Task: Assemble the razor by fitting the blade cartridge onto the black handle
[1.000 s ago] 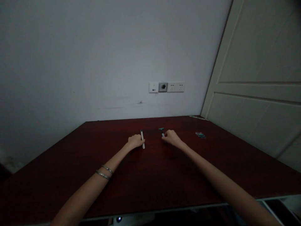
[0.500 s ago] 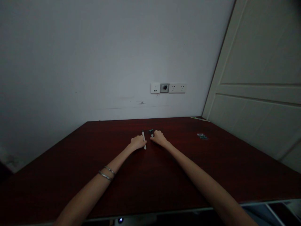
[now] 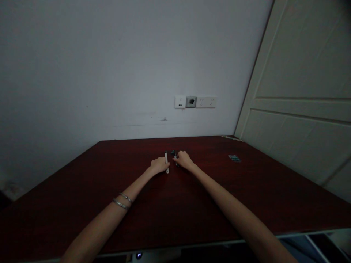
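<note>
My left hand [image 3: 158,165] is closed round a slim white handle [image 3: 166,157] with a dark tip at its far end. The handle points away from me, and its near end sticks out below my fingers. Just to the right, my right hand [image 3: 183,160] grips what looks like a razor [image 3: 173,152], its dark head angled beyond my fingertips. Part of its pale handle is hidden by my hand. The two held things are close together but apart, over the dark red table [image 3: 170,204].
A small clear packet with dark greenish pieces [image 3: 234,158] lies on the table to the right. Behind the table stands a white wall with sockets [image 3: 205,102]. A pale panelled door [image 3: 296,128] borders the right side.
In my right hand the razor has turned, its head now tilted differently and more of its handle showing below. My left hand keeps its hold. The whole view has shifted slightly.
</note>
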Demonstrator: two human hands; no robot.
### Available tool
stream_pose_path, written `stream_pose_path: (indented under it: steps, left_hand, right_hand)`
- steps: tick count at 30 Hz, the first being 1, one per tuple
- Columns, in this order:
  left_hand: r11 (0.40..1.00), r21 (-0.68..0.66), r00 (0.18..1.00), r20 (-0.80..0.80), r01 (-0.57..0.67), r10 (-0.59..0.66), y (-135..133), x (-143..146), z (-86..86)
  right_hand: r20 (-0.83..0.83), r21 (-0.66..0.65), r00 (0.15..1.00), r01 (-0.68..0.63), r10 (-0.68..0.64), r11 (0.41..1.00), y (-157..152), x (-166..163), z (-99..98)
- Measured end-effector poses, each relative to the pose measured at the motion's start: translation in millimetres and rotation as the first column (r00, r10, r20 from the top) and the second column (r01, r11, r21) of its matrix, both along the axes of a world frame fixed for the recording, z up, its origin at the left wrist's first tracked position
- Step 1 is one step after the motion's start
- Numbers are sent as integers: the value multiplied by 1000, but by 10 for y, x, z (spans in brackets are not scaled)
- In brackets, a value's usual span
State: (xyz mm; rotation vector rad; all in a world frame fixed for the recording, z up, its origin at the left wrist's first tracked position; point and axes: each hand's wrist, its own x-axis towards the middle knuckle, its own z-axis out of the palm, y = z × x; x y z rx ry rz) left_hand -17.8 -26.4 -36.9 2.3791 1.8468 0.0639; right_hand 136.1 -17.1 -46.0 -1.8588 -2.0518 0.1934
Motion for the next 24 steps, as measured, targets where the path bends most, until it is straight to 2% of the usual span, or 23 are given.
stream_pose_path:
  steps: [3, 5, 9, 11, 13, 15, 18, 21, 24]
  left_hand:
    - [1000, 31, 1000, 8, -1, 0, 25, -24, 9]
    - [999, 47, 1000, 13, -6, 6, 41, -32, 26]
    - [997, 80, 999, 38, 6, -9, 84, -29, 68]
    - [995, 99, 999, 50, 11, -16, 126, -35, 87]
    - [993, 118, 998, 61, 13, -21, 194, -60, 97]
    - [991, 134, 996, 85, 6, -17, 285, -109, 89]
    - [990, 132, 985, 169, -45, 22, 441, -209, 33]
    - [990, 124, 956, 290, -70, 31, 574, -312, -63]
    - [992, 101, 889, 458, -77, 22, 648, -389, -154]
  right_hand:
    - [-32, 36, 999, 5, -4, 999, -32, 186, 83]
    - [-65, 83, 998, -2, 7, 997, -62, 440, 149]
    - [-107, 242, 994, -6, 33, 970, -146, 1236, 213]
    - [-125, 319, 992, 56, -16, 946, -208, 1703, 181]
    - [-134, 344, 987, 125, -83, 931, -280, 2151, 108]
    - [-139, 324, 980, 179, -141, 929, -349, 2537, 6]
    - [-140, 209, 970, 223, -197, 952, -415, 2950, -161]
    - [-153, 121, 967, 222, -203, 968, -416, 3169, -286]
    - [-154, 85, 976, 166, -151, 983, -378, 3260, -342]
